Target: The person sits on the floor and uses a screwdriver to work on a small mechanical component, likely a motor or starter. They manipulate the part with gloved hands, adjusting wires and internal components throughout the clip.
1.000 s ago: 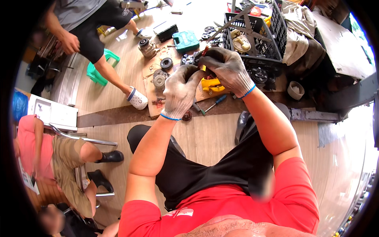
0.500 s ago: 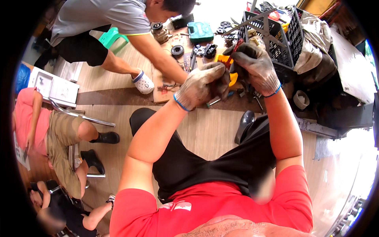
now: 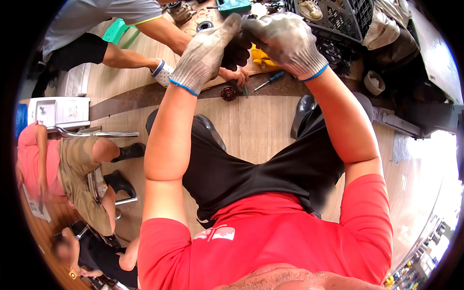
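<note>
My left hand (image 3: 205,55), in a pale knit glove with dark, soiled fingers, is raised over the work board with its fingers curled in. Close against it, my right hand (image 3: 287,43) wears a matching glove, its fingers bent toward the left hand's fingertips. Whatever the two hands hold between them is hidden by the dark glove fingers. Beneath them, a co-worker's bare hand (image 3: 236,75) reaches to the board's near edge. A round, dark reddish part (image 3: 228,93) lies just below that hand. A screwdriver (image 3: 269,81) with a blue handle rests to its right.
Yellow pieces (image 3: 262,58) lie behind my right hand. A black plastic crate (image 3: 338,19) stands at the back right, with a small white basket (image 3: 374,83) nearer. At the back is a teal case (image 3: 234,6). People sit at the left, near a white sink (image 3: 72,112).
The view has shifted, and my hands now appear higher in the picture. The red thing seen between them is no longer visible. The co-worker's hand, the round part and the screwdriver now show.
</note>
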A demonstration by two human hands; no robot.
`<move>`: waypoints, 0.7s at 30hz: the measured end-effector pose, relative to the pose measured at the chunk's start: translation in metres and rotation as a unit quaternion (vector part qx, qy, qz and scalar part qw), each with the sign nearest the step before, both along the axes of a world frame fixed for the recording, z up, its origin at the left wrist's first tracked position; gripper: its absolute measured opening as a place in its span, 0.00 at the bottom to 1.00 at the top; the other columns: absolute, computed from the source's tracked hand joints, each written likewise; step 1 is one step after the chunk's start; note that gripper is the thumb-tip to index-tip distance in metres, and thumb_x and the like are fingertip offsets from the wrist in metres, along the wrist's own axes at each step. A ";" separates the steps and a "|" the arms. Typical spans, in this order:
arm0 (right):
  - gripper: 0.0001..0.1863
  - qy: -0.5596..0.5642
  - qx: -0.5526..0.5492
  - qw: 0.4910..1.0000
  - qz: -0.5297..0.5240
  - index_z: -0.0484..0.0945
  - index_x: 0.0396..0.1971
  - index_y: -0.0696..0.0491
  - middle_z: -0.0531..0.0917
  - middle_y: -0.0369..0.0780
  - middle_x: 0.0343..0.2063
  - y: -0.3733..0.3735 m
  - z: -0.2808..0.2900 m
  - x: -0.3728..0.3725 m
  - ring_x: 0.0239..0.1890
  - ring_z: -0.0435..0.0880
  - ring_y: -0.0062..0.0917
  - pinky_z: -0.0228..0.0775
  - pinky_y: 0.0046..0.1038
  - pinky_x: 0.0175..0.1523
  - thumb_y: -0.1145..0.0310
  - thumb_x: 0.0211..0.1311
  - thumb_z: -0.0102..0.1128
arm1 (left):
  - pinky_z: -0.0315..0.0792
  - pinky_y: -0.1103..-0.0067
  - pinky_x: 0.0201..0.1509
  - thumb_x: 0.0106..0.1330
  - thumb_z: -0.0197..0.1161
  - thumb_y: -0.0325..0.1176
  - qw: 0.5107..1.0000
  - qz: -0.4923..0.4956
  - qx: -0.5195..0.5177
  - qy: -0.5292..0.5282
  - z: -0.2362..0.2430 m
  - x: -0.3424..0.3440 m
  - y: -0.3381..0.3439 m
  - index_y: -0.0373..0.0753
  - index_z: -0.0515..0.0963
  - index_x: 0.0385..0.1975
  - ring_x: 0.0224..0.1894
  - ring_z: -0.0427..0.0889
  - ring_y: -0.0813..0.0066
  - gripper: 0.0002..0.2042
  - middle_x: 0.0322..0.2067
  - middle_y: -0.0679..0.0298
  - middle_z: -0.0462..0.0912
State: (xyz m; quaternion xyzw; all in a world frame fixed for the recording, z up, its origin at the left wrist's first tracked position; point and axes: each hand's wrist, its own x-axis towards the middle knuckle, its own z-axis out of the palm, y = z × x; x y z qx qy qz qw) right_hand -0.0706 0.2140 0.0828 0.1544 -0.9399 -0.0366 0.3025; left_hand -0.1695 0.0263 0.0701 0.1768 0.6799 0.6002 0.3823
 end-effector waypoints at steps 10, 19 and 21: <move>0.13 -0.010 0.027 1.000 -0.004 0.83 0.46 0.44 0.83 0.38 0.27 -0.013 0.002 0.001 0.31 0.86 0.31 0.78 0.32 0.36 0.65 0.61 0.61 | 0.81 0.77 0.36 0.73 0.62 0.44 0.997 -0.031 0.030 -0.059 0.007 0.013 -0.017 0.30 0.80 0.41 0.31 0.86 0.71 0.18 0.32 0.57 0.86; 0.17 -0.087 -0.350 0.932 0.030 0.79 0.53 0.50 0.86 0.49 0.37 -0.015 -0.013 -0.002 0.38 0.85 0.45 0.76 0.41 0.44 0.60 0.68 0.60 | 0.74 0.83 0.32 0.70 0.62 0.38 0.971 0.026 -0.067 0.228 0.004 0.016 -0.018 0.33 0.82 0.36 0.28 0.79 0.82 0.13 0.28 0.67 0.84; 0.17 -0.089 -0.371 0.924 0.021 0.80 0.52 0.50 0.86 0.48 0.38 -0.018 -0.012 -0.001 0.39 0.85 0.45 0.77 0.41 0.44 0.59 0.68 0.60 | 0.73 0.83 0.32 0.70 0.62 0.39 0.962 0.035 -0.082 0.259 0.002 0.014 -0.019 0.32 0.82 0.35 0.27 0.79 0.83 0.13 0.28 0.66 0.84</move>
